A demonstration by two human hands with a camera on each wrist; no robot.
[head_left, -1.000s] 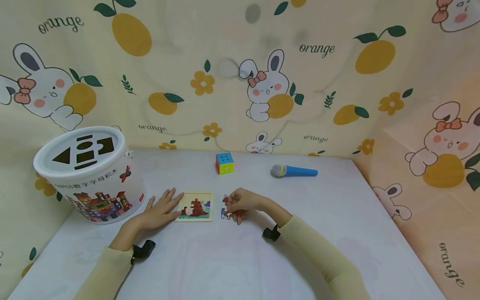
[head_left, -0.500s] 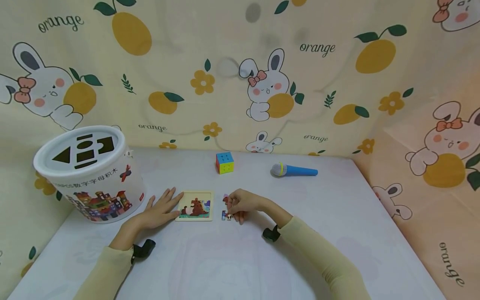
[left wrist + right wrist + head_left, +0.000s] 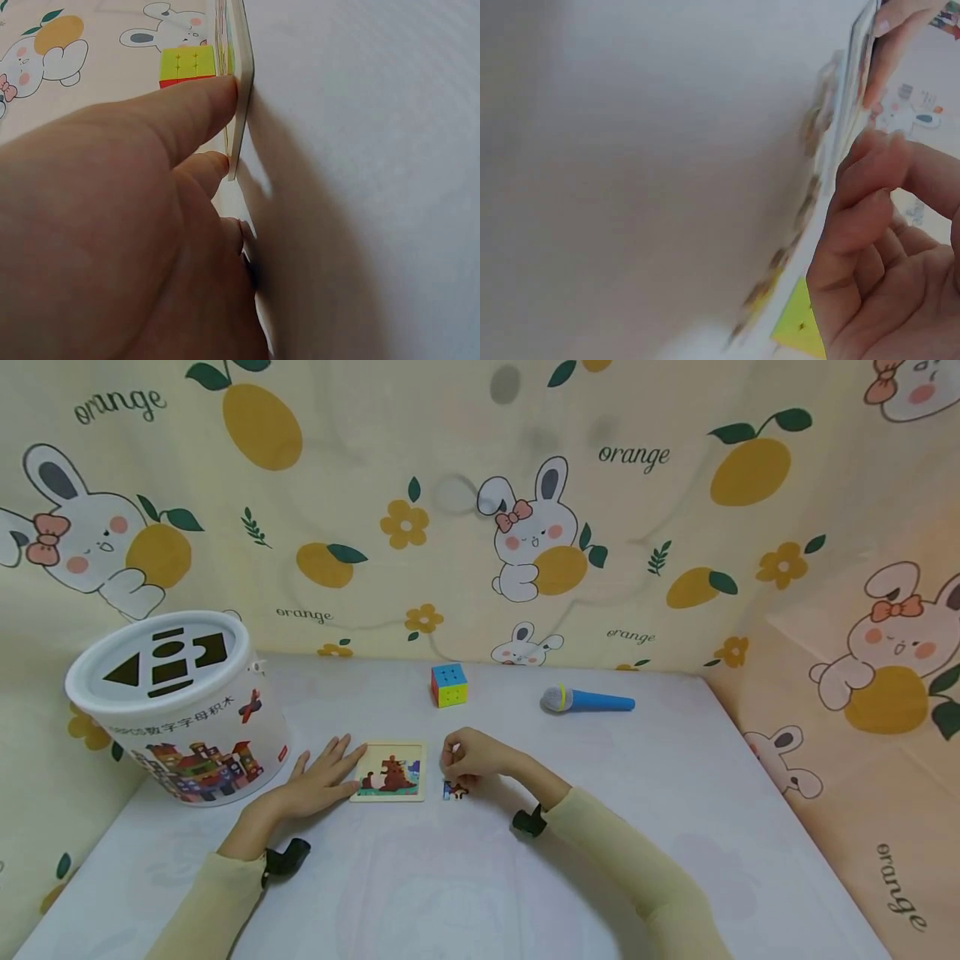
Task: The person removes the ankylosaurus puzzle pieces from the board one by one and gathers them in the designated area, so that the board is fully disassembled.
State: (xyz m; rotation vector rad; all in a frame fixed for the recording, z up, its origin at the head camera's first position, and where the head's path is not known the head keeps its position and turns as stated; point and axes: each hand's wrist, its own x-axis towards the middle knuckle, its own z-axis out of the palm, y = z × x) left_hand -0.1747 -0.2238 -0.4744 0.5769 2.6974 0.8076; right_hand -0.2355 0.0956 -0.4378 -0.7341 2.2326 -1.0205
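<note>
A square jigsaw board (image 3: 406,748) with a light frame lies mid-table; its picture has a brown animal and several pieces in place. My left hand (image 3: 318,783) rests beside it with fingers spread, the fingertips touching its left edge; the left wrist view shows the straight fingers (image 3: 202,112) against that rim. Right of the board, my right hand (image 3: 476,755) has thumb and fingertips brought together in a pinch on a small puzzle piece, which the fingers almost wholly hide. Just below it another puzzle piece (image 3: 454,791), blue and brown, lies on the table.
Behind the board stands a Rubik's cube (image 3: 449,686), and right of it lies a blue toy microphone (image 3: 592,700). A large white bucket (image 3: 202,727) with a shape-slotted lid stands at the left. A rabbit-and-orange printed cloth (image 3: 450,468) hangs behind the white table (image 3: 465,893).
My right hand has shifted slightly up and to the left, covering the spot of the upper puzzle piece and baring more of the lower one. The left hand and the board stay still.
</note>
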